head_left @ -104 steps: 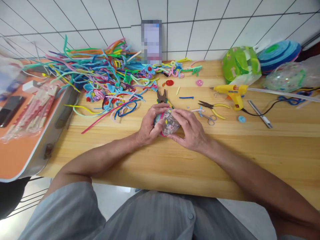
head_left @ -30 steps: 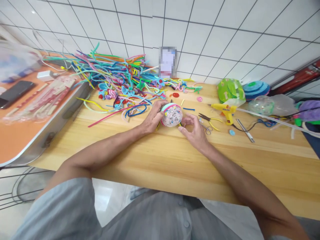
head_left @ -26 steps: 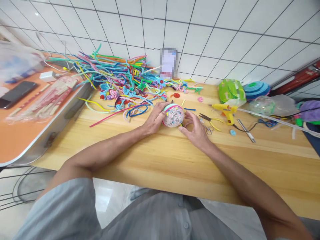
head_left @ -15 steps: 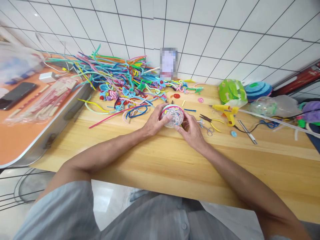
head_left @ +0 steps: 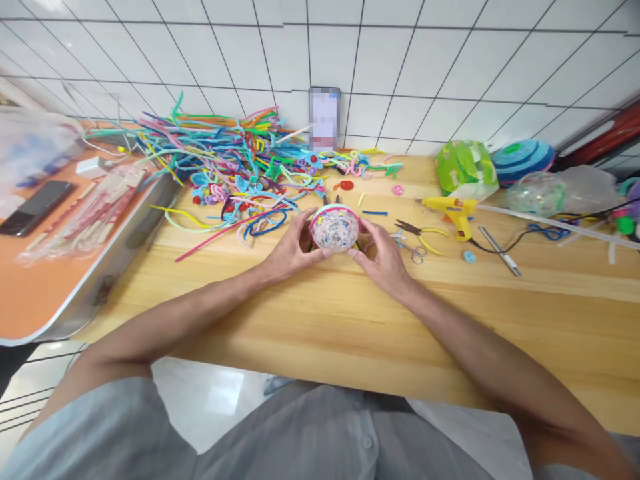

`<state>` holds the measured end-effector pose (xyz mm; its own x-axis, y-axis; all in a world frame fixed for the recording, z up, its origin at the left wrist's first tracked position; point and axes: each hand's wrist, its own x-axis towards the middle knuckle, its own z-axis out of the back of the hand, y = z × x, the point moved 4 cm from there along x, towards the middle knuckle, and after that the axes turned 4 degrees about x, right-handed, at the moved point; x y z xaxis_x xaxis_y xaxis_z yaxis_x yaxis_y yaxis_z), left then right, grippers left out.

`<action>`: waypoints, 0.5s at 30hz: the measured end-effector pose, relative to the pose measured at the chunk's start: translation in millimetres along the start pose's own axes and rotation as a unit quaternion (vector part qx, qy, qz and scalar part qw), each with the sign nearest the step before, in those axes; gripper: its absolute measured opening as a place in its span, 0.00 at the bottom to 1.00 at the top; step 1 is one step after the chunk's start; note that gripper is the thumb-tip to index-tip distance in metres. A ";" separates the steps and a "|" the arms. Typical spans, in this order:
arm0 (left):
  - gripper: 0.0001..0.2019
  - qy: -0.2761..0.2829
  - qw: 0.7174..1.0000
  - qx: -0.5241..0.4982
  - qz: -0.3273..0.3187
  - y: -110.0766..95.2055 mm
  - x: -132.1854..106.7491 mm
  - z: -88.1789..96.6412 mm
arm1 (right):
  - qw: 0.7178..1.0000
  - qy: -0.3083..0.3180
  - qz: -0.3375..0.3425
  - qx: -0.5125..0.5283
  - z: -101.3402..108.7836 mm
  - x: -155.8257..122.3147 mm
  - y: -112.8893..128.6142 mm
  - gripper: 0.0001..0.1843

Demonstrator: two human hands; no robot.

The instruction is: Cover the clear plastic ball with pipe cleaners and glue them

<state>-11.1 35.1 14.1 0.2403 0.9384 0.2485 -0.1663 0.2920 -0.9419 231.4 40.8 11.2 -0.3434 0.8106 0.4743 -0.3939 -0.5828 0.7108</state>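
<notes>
A clear ball [head_left: 335, 229] filled with coloured bits and ringed by a pink pipe cleaner sits on the wooden table [head_left: 320, 320]. My left hand [head_left: 287, 248] cups its left side with curled fingers. My right hand [head_left: 382, 257] grips its right side, thumb against the ball. Both hands hold the ball between them. Just behind the ball, the dark jaws of a pair of pliers [head_left: 331, 199] poke out.
A big heap of coloured pipe cleaners [head_left: 225, 160] lies at the back left. To the right lie small pliers with yellow handles [head_left: 423, 231], scissors [head_left: 411, 248], a yellow glue gun [head_left: 453, 210] and wrapped balls [head_left: 465, 167]. An orange side table [head_left: 30, 280] with a phone [head_left: 29, 207] stands at left.
The ball has turned in my hands, so its pink ring now faces up. My right hand closed back onto its right side. The view shifted slightly.
</notes>
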 end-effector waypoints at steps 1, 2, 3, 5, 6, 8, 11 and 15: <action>0.51 0.006 1.000 0.000 -0.016 0.2 -1.0 -1.8 | 1.000 0.001 0.002 -0.001 -0.3 0.8 0.8 0.36; 0.52 0.007 1.000 0.001 -0.027 0.9 -1.3 -3.7 | 1.000 0.002 0.003 -0.002 -0.5 1.3 1.2 0.35; 0.50 0.005 1.000 0.005 -0.031 2.1 -0.8 -5.4 | 1.000 0.003 0.003 -0.003 -0.6 1.5 1.3 0.35; 0.48 -0.003 0.999 0.018 -0.028 4.7 0.8 -7.5 | 1.000 0.005 -0.001 -0.006 -1.0 0.9 -0.2 0.36; 0.48 -0.005 0.999 0.023 -0.028 5.6 1.5 -8.1 | 1.000 0.006 -0.005 -0.012 -1.2 0.1 -1.6 0.37; 0.48 -0.003 0.999 0.026 -0.028 6.7 2.5 -8.0 | 0.999 0.008 -0.017 -0.037 -1.2 -1.8 -5.4 0.38; 0.48 0.003 0.999 0.033 -0.026 7.6 3.2 -6.6 | 0.995 0.009 -0.035 -0.092 0.7 -3.6 -10.1 0.38; 0.48 0.012 0.998 0.059 -0.036 9.1 5.0 -5.9 | 0.989 0.022 -0.037 -0.139 3.9 -1.1 -8.7 0.28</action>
<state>-5.7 41.4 5.5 0.2779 0.9101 0.3075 -0.2590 0.3792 -0.8883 238.5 45.3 6.5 -0.3401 0.8515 0.3990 -0.6360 -0.5208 0.5694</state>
